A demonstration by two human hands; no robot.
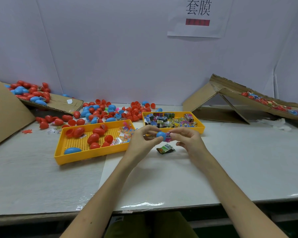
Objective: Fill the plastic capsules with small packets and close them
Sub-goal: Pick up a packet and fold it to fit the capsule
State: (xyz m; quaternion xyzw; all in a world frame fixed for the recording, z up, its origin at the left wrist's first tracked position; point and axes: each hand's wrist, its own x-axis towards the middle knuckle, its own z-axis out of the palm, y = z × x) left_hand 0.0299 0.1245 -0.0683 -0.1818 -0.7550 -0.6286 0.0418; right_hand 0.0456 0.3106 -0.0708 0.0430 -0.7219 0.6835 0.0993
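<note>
The left hand (143,140) is pinching a blue capsule half (160,135) between thumb and fingertips, just in front of the yellow packet tray (202,129); the capsule's long axis is running left to right, rounded end facing left, open mouth facing right; the right hand (187,140) is pinching a pink packet (168,136) at that mouth; a green packet (165,149) is lying flat, nearer the person than that tray.
</note>
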